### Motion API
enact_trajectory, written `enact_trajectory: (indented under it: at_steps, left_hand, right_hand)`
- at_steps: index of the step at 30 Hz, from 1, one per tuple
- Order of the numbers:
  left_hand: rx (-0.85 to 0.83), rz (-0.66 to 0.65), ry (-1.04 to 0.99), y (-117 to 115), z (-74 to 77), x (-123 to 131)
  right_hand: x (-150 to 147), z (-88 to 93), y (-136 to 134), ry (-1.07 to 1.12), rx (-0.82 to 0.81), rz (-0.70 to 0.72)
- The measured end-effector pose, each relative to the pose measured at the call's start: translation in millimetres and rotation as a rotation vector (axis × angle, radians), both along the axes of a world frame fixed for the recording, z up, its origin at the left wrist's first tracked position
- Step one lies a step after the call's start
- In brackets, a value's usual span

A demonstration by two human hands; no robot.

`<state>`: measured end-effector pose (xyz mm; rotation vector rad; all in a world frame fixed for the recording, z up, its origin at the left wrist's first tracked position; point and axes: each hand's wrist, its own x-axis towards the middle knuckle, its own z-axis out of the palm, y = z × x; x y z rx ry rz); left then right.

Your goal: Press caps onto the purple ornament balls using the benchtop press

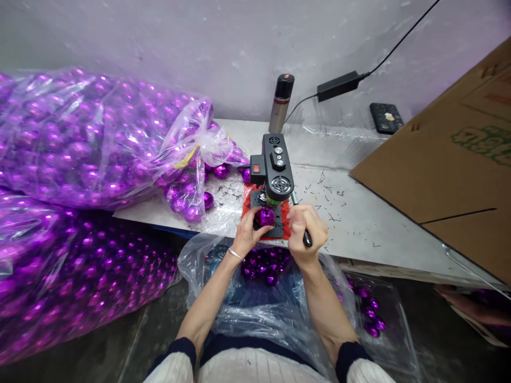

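My left hand (246, 233) pinches a shiny purple ball (265, 216) and holds it on the base of a small black press machine (273, 171), right under its head. My right hand (305, 230) is closed around the machine's black lever handle (306, 238) at the right side of the base. The machine stands on a red pad (248, 208) near the front edge of the white table (359, 223). Below my wrists an open plastic bag (263, 298) on my lap holds several more purple balls.
Two big clear bags of purple balls (80, 138) fill the left side, one spilling onto the table. A metal spray can (281, 103), a power adapter (339, 85) and a black remote (385, 117) sit at the back. A cardboard box (455, 165) stands at right.
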<state>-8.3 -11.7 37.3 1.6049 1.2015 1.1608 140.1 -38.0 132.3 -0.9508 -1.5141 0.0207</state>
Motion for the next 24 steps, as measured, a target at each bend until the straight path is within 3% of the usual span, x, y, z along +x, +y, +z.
enact_trajectory:
  at_steps: [6,14,24]
  left_hand:
    - [0.029,0.002,0.032,7.9,-1.6,5.8]
    - [0.118,0.010,0.056,20.2,-14.5,14.7]
    - [0.151,-0.003,0.103,19.2,-19.3,12.7]
  right_hand:
    - [-0.1,0.4,-0.1,-0.019,0.011,-0.017]
    - [0.4,-0.3,-0.1,-0.019,0.027,0.004]
    - [3.4,-31.9,4.3,-0.062,0.119,-0.028]
